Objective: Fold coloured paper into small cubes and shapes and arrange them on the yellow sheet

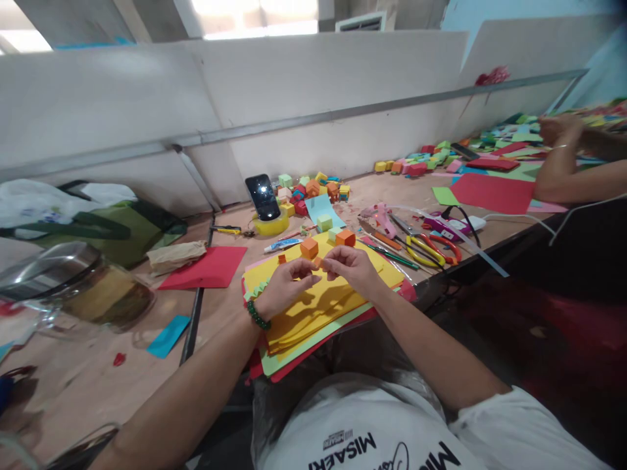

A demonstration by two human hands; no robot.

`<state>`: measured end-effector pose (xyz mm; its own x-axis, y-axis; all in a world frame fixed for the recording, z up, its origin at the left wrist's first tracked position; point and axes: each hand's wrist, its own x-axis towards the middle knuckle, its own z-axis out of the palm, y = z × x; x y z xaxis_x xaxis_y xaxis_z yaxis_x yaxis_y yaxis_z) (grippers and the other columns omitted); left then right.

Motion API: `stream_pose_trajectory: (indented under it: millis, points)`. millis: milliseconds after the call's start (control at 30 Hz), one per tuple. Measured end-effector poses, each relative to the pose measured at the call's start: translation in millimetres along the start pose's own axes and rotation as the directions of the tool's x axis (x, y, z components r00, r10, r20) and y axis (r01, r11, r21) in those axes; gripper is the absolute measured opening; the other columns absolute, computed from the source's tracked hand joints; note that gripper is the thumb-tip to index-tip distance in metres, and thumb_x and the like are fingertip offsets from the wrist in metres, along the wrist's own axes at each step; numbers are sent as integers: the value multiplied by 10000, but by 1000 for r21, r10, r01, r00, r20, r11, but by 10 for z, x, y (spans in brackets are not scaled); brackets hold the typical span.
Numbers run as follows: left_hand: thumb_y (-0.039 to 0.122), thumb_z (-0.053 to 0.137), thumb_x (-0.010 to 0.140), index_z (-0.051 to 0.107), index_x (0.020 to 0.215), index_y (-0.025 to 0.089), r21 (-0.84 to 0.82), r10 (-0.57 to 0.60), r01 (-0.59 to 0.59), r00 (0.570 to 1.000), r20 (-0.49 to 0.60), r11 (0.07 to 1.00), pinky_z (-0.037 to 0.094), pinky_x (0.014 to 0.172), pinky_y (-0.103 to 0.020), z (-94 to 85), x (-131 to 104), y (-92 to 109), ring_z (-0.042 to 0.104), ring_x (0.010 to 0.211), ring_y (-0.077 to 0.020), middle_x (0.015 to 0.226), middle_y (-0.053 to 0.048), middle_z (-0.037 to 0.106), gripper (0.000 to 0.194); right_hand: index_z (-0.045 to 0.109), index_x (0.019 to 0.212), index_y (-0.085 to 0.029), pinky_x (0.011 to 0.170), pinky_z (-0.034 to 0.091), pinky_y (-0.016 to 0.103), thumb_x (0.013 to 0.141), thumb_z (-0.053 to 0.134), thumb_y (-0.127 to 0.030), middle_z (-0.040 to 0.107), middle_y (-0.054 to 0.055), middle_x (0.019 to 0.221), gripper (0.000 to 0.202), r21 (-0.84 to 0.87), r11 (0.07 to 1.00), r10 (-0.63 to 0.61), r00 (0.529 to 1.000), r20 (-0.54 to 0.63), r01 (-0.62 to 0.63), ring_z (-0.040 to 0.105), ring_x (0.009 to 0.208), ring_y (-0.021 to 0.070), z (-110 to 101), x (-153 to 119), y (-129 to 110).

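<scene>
A small orange piece of folded paper (pixel 318 262) is between the fingertips of my two hands. My right hand (pixel 356 269) pinches it from the right. From the left, the curled fingers of my left hand (pixel 289 282) meet its edge. Under both hands lies a stack of yellow paper sheets (pixel 304 326), with green and red sheets beneath. Just beyond my fingers sit an orange paper cube (pixel 309 248) and another orange cube (pixel 345 238). A pale green cube (pixel 324 223) stands behind them. A tiny orange scrap (pixel 281 259) lies by my left hand.
A phone (pixel 264 197) leans upright on a yellow tape roll (pixel 271 225). Piled paper cubes (pixel 313 189) lie behind. To the right are a pink glue gun (pixel 385 220), scissors (pixel 425 251) and a purple power strip (pixel 448 226). A glass jar (pixel 105 297) stands left; another person's arm (pixel 563 173) reaches in right.
</scene>
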<state>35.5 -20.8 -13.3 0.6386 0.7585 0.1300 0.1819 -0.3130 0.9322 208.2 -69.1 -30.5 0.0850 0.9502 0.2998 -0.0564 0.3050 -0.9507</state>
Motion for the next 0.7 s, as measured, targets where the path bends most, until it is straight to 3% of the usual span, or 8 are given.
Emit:
stream_pose_trajectory:
  millis: [100, 200, 367, 467, 567, 700]
  points:
    - [553, 659, 702, 687, 836, 129, -43, -71, 72, 997, 10, 996, 496, 602, -245, 17, -3, 31, 577, 657, -131, 751, -39, 652, 445, 626, 739, -155, 512, 473, 232, 657, 726, -545, 634, 1, 635, 411, 5, 999, 40, 999, 35, -40, 561, 502, 92, 15, -5, -5]
    - [594, 607, 721, 699, 811, 134, -55, -73, 73, 997, 5, 996, 485, 593, -241, 31, -14, 44, 593, 660, -143, 727, -46, 660, 477, 613, 713, -155, 470, 414, 214, 688, 713, -515, 583, -19, 590, 374, -120, 993, -7, 1000, 18, 9, 506, 480, 77, 65, -41, -4]
    - [513, 606, 745, 641, 757, 142, -34, -90, 93, 992, 88, 995, 474, 601, -238, 51, -30, 45, 574, 623, -123, 691, -25, 627, 373, 591, 785, -178, 441, 334, 201, 719, 706, -476, 492, -63, 533, 327, -203, 974, -112, 993, -47, 100, 435, 467, 70, 97, -50, 24]
    - [489, 592, 751, 575, 711, 157, -55, -83, 90, 990, 117, 994, 456, 588, -229, 63, -46, 71, 555, 610, -112, 662, -7, 592, 335, 574, 681, -171, 439, 326, 211, 784, 629, -507, 497, -45, 515, 356, -211, 974, -101, 991, -83, 82, 429, 457, 72, 64, -40, 14]
    - [479, 558, 774, 527, 718, 166, -77, -99, 109, 987, 127, 991, 449, 580, -225, 63, -57, 89, 551, 609, -111, 656, 1, 572, 320, 529, 600, -180, 436, 324, 215, 800, 615, -516, 444, -59, 461, 400, -232, 963, -178, 968, -176, 135, 387, 428, 68, 40, -66, -8]
    - [478, 505, 817, 497, 715, 173, -27, -57, 60, 991, 117, 998, 455, 576, -226, 56, -57, 71, 540, 590, -107, 654, 4, 564, 322, 625, 651, -179, 484, 392, 229, 837, 582, -496, 564, -9, 555, 370, -369, 871, -365, 930, -46, 324, 472, 486, 90, 50, -115, -5]
